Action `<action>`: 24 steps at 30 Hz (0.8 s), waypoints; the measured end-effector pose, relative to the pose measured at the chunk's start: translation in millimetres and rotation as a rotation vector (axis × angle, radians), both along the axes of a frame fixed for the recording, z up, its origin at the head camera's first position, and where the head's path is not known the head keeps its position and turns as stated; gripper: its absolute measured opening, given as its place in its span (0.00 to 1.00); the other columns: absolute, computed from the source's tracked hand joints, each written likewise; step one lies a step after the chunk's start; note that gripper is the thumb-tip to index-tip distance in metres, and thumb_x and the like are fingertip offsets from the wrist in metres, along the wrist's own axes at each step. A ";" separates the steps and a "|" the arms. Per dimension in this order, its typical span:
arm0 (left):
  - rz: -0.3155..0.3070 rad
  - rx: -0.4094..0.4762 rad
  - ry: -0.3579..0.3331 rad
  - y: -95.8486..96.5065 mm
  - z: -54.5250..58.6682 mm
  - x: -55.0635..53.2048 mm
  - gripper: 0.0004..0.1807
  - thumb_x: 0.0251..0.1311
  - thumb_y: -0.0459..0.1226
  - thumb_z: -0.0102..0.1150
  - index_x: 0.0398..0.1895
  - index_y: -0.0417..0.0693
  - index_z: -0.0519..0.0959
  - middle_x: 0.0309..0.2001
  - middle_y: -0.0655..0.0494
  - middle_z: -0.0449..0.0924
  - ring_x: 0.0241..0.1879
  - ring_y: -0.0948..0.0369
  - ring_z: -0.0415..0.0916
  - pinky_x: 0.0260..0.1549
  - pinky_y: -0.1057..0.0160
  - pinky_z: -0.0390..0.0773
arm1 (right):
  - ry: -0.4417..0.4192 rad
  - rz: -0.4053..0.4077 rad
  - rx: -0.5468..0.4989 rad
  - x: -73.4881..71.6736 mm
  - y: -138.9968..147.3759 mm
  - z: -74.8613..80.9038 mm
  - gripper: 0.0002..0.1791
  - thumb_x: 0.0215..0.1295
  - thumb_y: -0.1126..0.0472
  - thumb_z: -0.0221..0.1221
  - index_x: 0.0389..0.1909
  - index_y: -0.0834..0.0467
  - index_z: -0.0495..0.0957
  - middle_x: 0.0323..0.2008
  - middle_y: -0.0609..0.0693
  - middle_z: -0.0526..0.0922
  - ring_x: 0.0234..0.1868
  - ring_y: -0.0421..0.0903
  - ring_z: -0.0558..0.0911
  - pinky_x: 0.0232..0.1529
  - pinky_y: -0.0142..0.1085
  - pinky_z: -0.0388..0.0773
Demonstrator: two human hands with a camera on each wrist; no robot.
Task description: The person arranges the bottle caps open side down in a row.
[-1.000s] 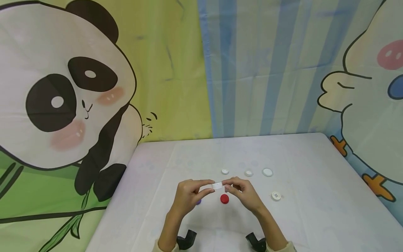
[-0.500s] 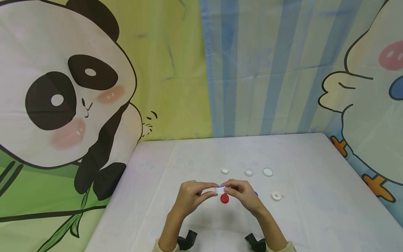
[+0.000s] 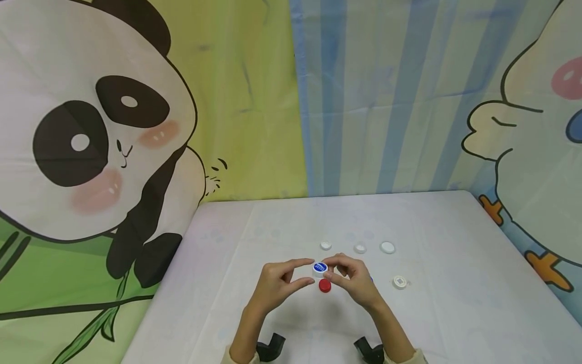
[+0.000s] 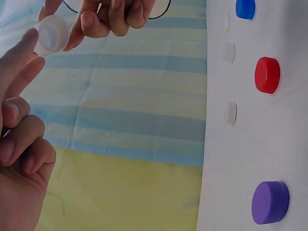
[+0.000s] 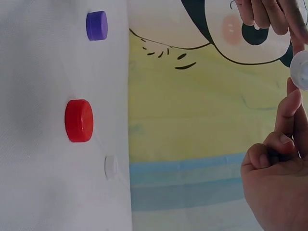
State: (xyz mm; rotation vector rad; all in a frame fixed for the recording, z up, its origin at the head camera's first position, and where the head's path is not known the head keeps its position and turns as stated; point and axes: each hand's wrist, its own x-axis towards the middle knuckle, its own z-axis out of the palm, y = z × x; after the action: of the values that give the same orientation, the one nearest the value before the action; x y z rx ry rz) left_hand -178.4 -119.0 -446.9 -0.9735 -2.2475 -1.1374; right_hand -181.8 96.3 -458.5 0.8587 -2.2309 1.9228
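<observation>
Cap of white plastic, round, with printed blue top (image 3: 320,267): being held in the air over white cloth-covered counter (image 3: 245,232). Pinching it at one edge between thumb and forefinger of right hand (image 3: 356,282); grasping nothing else that can be seen. Extending forefinger and thumb of left hand (image 3: 273,284) at the opposite edge, well parted; touching the rim with one fingertip at most, judging by the left wrist view, and not visibly gripping.

Showing the printed blue face to the head view now, against mostly white side wall half a second earlier. Widening, over the same interval, the gap between left forefinger and thumb. Indicating, by judgement, a turning of the cap between the fingers, with support resting chiefly on the right hand and the left acting as light guide.

Lying on the counter, just under the held cap in the head view: red round plastic cap (image 3: 325,286). Lying apart from it, per the left wrist view: purple ribbed plastic cap (image 4: 270,202) and blue round plastic cap (image 4: 246,9). Lying farther back: small white disc (image 3: 325,245), second white disc (image 3: 359,248) and broader pale disc (image 3: 387,247). Lying beyond the right hand, toward the right: white round piece with patterned centre (image 3: 399,282).
</observation>
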 end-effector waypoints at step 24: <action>0.020 0.016 -0.046 1.3 -5.5 -2.5 0.15 0.49 0.46 0.63 0.42 0.55 0.80 0.10 0.66 0.55 0.12 0.75 0.50 0.10 0.78 0.52 | 0.160 -0.073 0.062 7.5 -7.3 20.9 0.15 0.48 0.67 0.66 0.40 0.56 0.78 0.23 0.53 0.72 0.27 0.40 0.64 0.28 0.37 0.61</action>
State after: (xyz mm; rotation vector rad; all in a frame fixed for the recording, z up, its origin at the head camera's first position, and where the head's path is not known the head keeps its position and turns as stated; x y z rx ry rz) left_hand -180.9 -117.7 -452.4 -0.9259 -2.2753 -1.1791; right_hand -174.3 89.0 -437.6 0.8922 -2.2061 1.6980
